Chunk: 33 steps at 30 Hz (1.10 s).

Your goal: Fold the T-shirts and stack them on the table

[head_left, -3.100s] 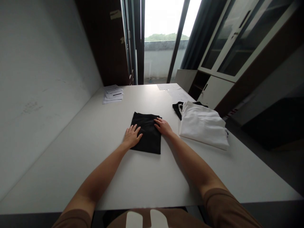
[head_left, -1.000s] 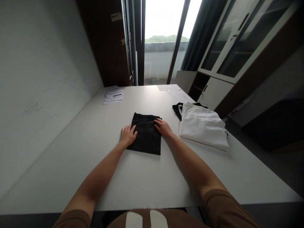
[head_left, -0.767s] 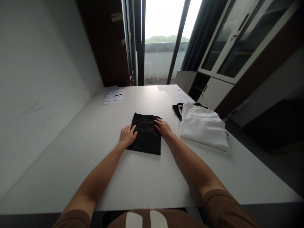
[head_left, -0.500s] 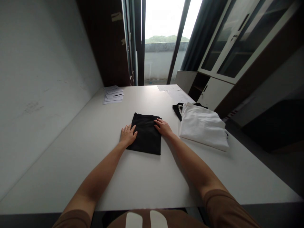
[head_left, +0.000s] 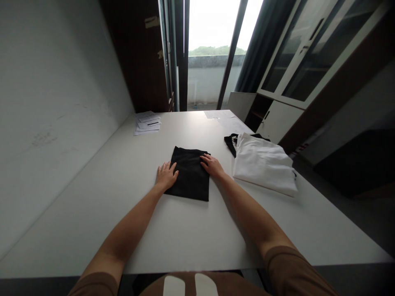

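Folded black cloth (head_left: 190, 174) lies mid-counter. Left hand (head_left: 166, 175) flat, fingers spread, on its left edge; right hand (head_left: 212, 165) flat and open on its right edge. White counter (head_left: 101, 193) bare to the left, up to the wall. White garment (head_left: 263, 162) near right. Papers (head_left: 147, 122) far left corner; window beyond.

Left edge of the folded black cloth (head_left: 189, 174) hidden under the left hand (head_left: 166, 176); right edge under the right hand (head_left: 212, 165). Most of a black garment (head_left: 231, 142) covered by the white garment (head_left: 262, 162) lying on it. Print on the paper stack (head_left: 147, 122) too small to read. Near rim of the bench (head_left: 185, 246) partly cut by arms and brown sleeves (head_left: 290, 267).
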### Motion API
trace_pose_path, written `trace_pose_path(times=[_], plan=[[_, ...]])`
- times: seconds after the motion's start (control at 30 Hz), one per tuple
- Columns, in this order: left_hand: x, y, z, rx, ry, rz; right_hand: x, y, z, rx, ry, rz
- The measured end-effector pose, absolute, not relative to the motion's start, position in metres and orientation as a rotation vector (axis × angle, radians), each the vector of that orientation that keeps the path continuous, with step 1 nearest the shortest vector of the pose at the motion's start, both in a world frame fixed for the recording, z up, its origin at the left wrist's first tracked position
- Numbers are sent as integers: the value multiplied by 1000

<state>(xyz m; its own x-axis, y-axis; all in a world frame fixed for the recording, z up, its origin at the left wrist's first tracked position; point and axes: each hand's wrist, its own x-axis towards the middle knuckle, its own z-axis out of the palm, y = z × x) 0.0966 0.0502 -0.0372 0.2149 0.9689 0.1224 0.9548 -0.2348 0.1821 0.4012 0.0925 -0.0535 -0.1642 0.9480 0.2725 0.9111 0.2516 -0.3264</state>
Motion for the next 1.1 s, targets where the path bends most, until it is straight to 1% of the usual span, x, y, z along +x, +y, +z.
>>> trace_pose_path(times=[1.1], plan=[[97,50,-39,2415,1901,333,402,94,-54,-1669,-2106,152]])
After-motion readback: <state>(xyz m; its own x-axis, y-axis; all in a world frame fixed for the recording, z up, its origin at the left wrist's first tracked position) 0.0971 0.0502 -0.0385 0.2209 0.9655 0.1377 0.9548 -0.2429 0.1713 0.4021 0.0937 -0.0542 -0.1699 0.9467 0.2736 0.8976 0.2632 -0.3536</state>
